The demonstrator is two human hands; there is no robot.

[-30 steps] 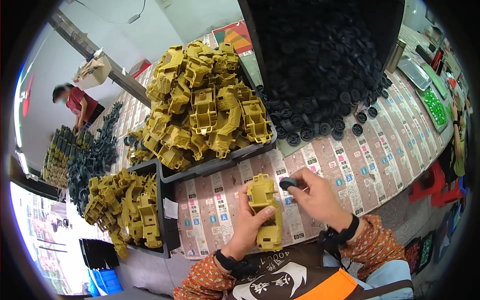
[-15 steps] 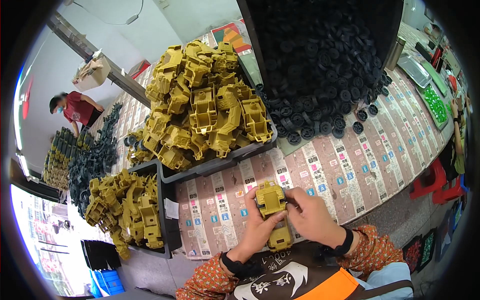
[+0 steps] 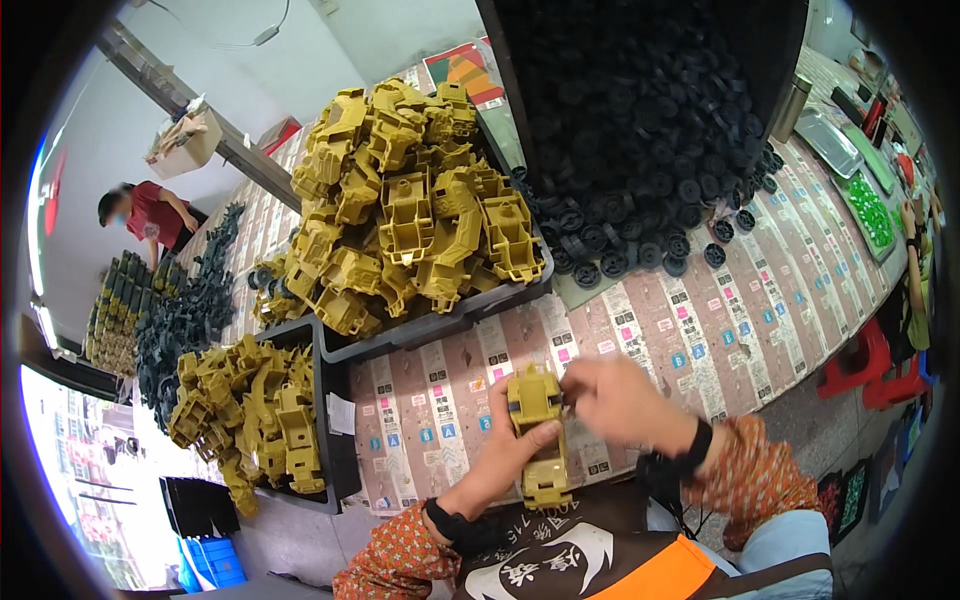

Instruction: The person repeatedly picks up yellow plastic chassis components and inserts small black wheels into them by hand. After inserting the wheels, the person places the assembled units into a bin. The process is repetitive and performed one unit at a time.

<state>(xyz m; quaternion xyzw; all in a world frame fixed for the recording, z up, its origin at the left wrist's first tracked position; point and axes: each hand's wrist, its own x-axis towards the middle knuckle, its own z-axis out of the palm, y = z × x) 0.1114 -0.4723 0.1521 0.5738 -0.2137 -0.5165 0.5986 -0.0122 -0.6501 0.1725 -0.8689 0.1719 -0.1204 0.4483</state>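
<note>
My left hand (image 3: 503,448) grips a mustard-yellow plastic toy truck body (image 3: 537,398) near the table's front edge, its thumb across the middle. Dark pieces, perhaps wheels, show at the body's sides near its far end. Close to that far end, on the right, is my right hand (image 3: 632,402), its fingers bent and smeared by motion. Whether they hold anything is hidden. More yellow truck bodies (image 3: 408,215) are heaped in a large black tray (image 3: 440,335) ahead of my hands. Others fill a smaller black tray (image 3: 345,485) at the left.
Small black wheels (image 3: 640,190) spill from a big tilted dark bin at the back. Dark parts (image 3: 185,310) and stacked pieces (image 3: 120,315) lie far left, near a person in a red shirt (image 3: 160,215). Green pieces (image 3: 868,210) and red stools (image 3: 855,365) are at right.
My right hand has lifted off the truck body's side and moved up and right. The truck body, in my left hand, has shifted slightly left and down.
</note>
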